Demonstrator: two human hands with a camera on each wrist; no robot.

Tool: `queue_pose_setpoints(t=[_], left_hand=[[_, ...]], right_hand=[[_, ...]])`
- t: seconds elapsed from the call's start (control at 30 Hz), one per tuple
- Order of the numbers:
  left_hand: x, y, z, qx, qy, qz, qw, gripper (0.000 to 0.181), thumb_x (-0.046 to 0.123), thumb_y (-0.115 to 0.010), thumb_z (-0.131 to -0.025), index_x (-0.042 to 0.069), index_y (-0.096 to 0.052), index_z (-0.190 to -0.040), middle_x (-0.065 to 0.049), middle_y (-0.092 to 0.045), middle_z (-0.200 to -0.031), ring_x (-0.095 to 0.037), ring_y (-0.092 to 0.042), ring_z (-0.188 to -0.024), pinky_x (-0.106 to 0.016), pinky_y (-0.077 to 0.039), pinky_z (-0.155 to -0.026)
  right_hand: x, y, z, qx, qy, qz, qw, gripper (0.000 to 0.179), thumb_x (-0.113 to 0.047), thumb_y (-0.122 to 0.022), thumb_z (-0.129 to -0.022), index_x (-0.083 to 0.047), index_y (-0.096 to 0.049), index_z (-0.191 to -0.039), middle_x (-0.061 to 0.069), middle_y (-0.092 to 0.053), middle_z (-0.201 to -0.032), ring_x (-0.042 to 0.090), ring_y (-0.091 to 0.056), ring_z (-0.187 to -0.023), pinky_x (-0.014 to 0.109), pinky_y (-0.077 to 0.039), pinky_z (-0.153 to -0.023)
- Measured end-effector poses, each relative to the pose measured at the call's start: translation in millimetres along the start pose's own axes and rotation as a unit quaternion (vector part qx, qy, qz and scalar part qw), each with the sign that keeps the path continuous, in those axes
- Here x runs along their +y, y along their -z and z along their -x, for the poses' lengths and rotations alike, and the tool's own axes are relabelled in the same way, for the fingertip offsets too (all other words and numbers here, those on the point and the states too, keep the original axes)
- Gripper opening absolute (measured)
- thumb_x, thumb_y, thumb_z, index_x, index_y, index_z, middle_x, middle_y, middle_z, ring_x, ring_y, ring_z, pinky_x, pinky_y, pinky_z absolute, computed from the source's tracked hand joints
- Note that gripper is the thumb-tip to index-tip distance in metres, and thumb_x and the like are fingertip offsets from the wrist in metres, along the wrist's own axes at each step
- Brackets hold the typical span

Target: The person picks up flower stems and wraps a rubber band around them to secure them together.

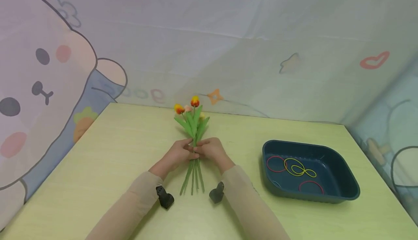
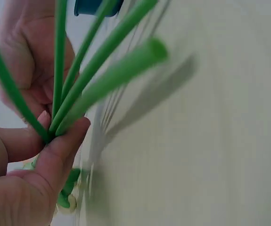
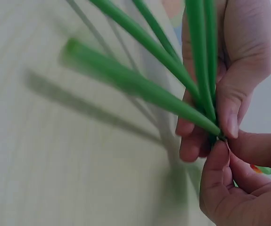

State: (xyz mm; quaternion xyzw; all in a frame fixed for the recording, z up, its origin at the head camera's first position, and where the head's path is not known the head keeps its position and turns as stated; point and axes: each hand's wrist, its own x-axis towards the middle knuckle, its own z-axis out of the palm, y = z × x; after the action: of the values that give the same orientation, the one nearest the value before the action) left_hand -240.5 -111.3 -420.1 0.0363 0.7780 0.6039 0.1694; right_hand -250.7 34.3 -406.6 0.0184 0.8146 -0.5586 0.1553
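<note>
A bunch of tulips [image 1: 193,125] with red-yellow and pale heads lies over the table, heads pointing away from me and green stems fanned toward me. My left hand [image 1: 177,153] grips the stems midway, thumb and fingers curled around them. From the other side my right hand [image 1: 213,150] pinches at the same spot, its fingertips against the left hand's. In the left wrist view the stems [image 2: 109,56] spread out from the pinched point. The right wrist view shows a thin dark bit at the right fingertips [image 3: 217,153]; I cannot tell what it is.
On the right of the table [image 1: 130,131] stands a dark blue basin [image 1: 339,198]. Inside it lie red and yellow rubber bands [image 1: 295,170]. A printed cloth backdrop [image 1: 209,44] rises behind the table's far edge. Each sleeve carries a small black wrist camera [image 1: 164,198].
</note>
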Motion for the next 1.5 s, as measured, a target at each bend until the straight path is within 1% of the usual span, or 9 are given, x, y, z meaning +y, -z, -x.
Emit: queue_pose_setpoints(t=[0.2,0.37,0.5,0.73,0.93,1.07,1.23,1.37,1.5], left_hand=[[2.1,-4.5,6.2,0.016,-0.019,0.061,0.9979,0.075,-0.009,-0.059,-0.089,-0.007,-0.015,-0.15,-0.031,-0.055,-0.126,-0.032,-0.066,-0.103,-0.037,-0.056,-0.09],[5.3,-8.2,11.0,0.032,-0.039,0.108,0.9928,0.077,-0.012,-0.059,-0.088,-0.002,-0.018,-0.151,-0.026,-0.057,-0.117,-0.023,-0.07,-0.086,-0.032,-0.059,-0.082],[11.5,-11.5,17.3,0.035,-0.054,0.131,0.9893,0.078,-0.011,-0.06,-0.087,0.001,-0.019,-0.152,-0.019,-0.057,-0.114,-0.019,-0.07,-0.082,-0.033,-0.06,-0.081],[24.0,-18.3,26.3,0.063,-0.087,0.162,0.981,0.078,-0.014,-0.06,-0.086,0.002,-0.022,-0.151,-0.024,-0.057,-0.121,-0.016,-0.07,-0.076,-0.031,-0.06,-0.077],[33.8,-26.6,31.3,0.077,-0.123,0.193,0.9704,0.079,-0.017,-0.06,-0.084,0.006,-0.025,-0.151,-0.019,-0.06,-0.115,-0.011,-0.069,-0.068,-0.032,-0.061,-0.075],[37.7,-30.7,32.2,0.088,-0.148,0.205,0.9637,0.077,-0.014,-0.061,-0.085,0.008,-0.027,-0.151,-0.007,-0.06,-0.102,-0.008,-0.069,-0.07,-0.031,-0.061,-0.076],[41.9,-34.8,33.8,0.11,-0.168,0.222,0.9541,0.076,-0.014,-0.061,-0.086,0.011,-0.03,-0.151,-0.004,-0.059,-0.099,-0.004,-0.066,-0.07,-0.022,-0.059,-0.071],[45.3,-39.2,34.4,0.128,-0.182,0.24,0.945,0.075,-0.014,-0.062,-0.085,0.013,-0.034,-0.149,-0.001,-0.061,-0.096,-0.004,-0.066,-0.071,-0.018,-0.057,-0.067],[47.4,-44.7,35.6,0.125,-0.187,0.266,0.9372,0.075,-0.015,-0.062,-0.085,0.015,-0.036,-0.149,0.002,-0.06,-0.095,-0.007,-0.068,-0.07,-0.023,-0.059,-0.072]], right_hand=[[-9.1,1.6,3.8,0.026,0.029,0.027,0.9989,0.026,-0.009,-0.072,-0.085,0.003,-0.07,-0.109,0.016,-0.067,-0.112,0.028,-0.063,-0.107,0.036,-0.054,-0.092],[-17.3,5.1,10.3,0.028,0.049,0.031,0.9979,0.027,-0.009,-0.073,-0.086,0.003,-0.07,-0.11,0.015,-0.07,-0.105,0.026,-0.07,-0.09,0.035,-0.057,-0.086],[-23.1,9.3,17.0,0.034,0.073,0.039,0.996,0.026,-0.009,-0.074,-0.085,0.003,-0.07,-0.107,0.014,-0.072,-0.097,0.023,-0.071,-0.082,0.032,-0.059,-0.078],[-29.4,17.5,31.1,0.045,0.136,0.047,0.9886,0.027,-0.013,-0.073,-0.086,0.001,-0.068,-0.109,0.012,-0.071,-0.1,0.023,-0.068,-0.092,0.03,-0.057,-0.074],[-28.2,25.4,49.5,0.059,0.176,0.006,0.9826,0.038,-0.024,-0.064,-0.094,0.0,-0.059,-0.124,0.014,-0.065,-0.11,0.027,-0.062,-0.103,0.038,-0.055,-0.086],[-25.7,28.4,62.7,0.028,0.16,-0.026,0.9864,0.048,-0.028,-0.057,-0.098,0.001,-0.048,-0.135,0.017,-0.062,-0.119,0.029,-0.06,-0.109,0.04,-0.054,-0.09],[-19.7,28.5,75.5,-0.029,0.141,-0.043,0.9887,0.055,-0.029,-0.057,-0.099,0.002,-0.041,-0.141,0.02,-0.057,-0.13,0.03,-0.06,-0.114,0.043,-0.054,-0.092],[-13.5,28.2,80.8,-0.06,0.137,-0.045,0.9877,0.059,-0.026,-0.06,-0.097,0.004,-0.038,-0.143,0.021,-0.06,-0.126,0.03,-0.063,-0.108,0.043,-0.053,-0.093],[-7.2,28.7,82.7,-0.089,0.128,-0.06,0.986,0.062,-0.022,-0.065,-0.093,0.004,-0.039,-0.143,0.022,-0.068,-0.11,0.03,-0.068,-0.095,0.038,-0.057,-0.087]])
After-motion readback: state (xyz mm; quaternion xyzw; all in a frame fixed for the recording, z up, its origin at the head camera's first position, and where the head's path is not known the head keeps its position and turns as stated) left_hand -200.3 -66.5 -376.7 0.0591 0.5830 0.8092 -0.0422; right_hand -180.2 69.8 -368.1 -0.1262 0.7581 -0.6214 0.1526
